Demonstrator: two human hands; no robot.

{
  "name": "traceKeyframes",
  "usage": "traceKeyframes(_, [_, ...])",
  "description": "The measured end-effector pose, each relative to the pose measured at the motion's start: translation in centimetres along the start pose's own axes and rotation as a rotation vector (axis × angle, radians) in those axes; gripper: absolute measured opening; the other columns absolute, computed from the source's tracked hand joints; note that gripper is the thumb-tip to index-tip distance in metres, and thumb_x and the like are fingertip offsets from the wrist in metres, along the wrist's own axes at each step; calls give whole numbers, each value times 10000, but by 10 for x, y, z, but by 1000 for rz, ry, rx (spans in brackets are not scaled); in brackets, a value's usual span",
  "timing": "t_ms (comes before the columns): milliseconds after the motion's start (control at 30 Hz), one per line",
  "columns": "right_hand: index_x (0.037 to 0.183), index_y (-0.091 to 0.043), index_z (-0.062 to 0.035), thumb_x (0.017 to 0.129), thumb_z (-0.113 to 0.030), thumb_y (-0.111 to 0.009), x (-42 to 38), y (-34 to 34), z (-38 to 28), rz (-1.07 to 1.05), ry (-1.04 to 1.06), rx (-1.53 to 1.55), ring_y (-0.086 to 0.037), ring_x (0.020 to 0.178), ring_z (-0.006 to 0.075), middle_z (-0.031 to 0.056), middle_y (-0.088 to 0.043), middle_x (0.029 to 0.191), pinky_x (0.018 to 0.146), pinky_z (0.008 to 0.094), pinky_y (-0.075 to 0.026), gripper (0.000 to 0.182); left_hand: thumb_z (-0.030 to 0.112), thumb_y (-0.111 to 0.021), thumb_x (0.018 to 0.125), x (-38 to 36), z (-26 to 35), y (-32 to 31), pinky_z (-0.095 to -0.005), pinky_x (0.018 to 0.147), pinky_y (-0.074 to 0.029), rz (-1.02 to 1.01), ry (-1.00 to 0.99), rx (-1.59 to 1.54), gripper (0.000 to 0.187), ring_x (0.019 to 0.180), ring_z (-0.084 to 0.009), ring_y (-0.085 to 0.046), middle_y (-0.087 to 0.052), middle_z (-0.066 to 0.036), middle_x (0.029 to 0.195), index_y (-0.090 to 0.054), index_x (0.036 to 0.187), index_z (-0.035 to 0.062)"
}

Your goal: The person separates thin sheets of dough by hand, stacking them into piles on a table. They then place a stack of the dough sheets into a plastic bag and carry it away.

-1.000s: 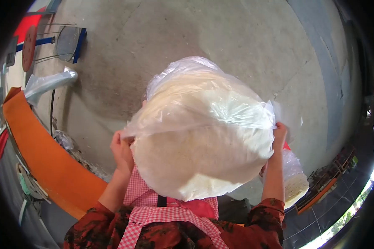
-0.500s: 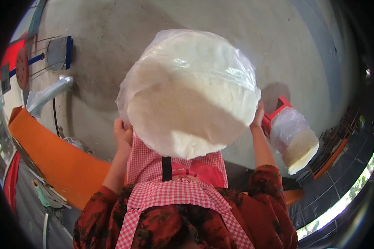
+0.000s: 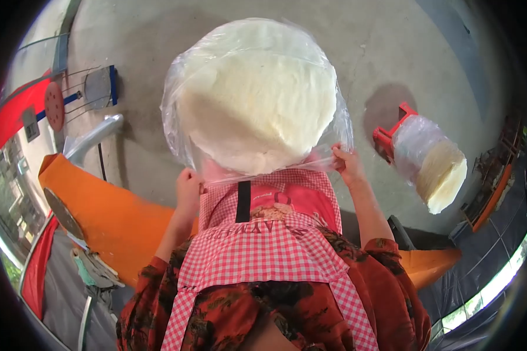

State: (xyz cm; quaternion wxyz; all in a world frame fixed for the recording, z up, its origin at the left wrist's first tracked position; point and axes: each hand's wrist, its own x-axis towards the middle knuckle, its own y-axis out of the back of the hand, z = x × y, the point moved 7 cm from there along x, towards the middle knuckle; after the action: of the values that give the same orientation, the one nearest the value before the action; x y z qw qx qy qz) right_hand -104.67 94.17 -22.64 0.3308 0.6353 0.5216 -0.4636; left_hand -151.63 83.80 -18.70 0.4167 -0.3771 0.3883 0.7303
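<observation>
A large round stack of pale, thin flat sheets sits inside a clear plastic bag, in front of my pink checked apron. The bag's edge nearest me stretches between my two hands. My left hand pinches its left end with closed fingers. At the right end, my right hand grips the plastic, thumb and fingers together. The sheets' near edge lies just beyond the stretched plastic.
On the right, a red stool bears another plastic-wrapped pale stack. An orange surface curves along the left. Beyond it are a rolled clear plastic and a blue-edged frame on a stand.
The stack has slid deeper into the bag, away from me. Both hands now hold the bag's near edge, where before they were at the stack's sides. The view has shifted a little.
</observation>
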Motion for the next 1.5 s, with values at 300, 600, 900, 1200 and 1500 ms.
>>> traceKeyframes(300, [848,-636,-11,805,-71,-651,-78,-33,-51,-39,348,51,-555,638,112,15,-579,670,623,262,-435,75,-45,-499,751,-34,53,-18,-285,452,-414,-256,-5,-150,133,437,-103,-400,-458,-11,584,-451,742,79])
traceKeyframes(600, [887,-643,-4,797,-223,-698,-153,-93,-123,381,839,-970,-589,646,236,65,-631,732,634,378,-466,243,83,-638,812,-46,108,-10,-270,477,-453,-488,-296,51,190,517,-101,-510,-515,-22,648,-451,784,66])
traceKeyframes(900, [957,-652,-26,801,-278,-706,-239,-196,-147,505,1494,-1050,-603,845,315,106,-628,868,694,377,-480,301,272,-747,805,-26,45,0,-270,500,-477,-228,-69,38,402,659,-133,-560,-530,-61,853,-470,996,52])
traceKeyframes(1200, [1025,-637,-91,845,-139,-580,-119,-292,-15,-432,1471,-1694,-560,1107,241,84,-603,1139,918,453,-422,195,113,-615,874,-21,33,-16,-265,567,-502,-259,-181,-67,104,666,-130,-591,-580,-40,801,-553,885,31])
traceKeyframes(1500, [1335,-482,-92,833,-143,-486,-61,-323,62,-630,1723,-1805,-257,1424,200,49,-339,1502,1135,531,-171,504,85,-559,907,-39,45,-18,-252,679,-495,-324,-293,-105,71,729,-103,-570,-585,-27,798,-575,882,20])
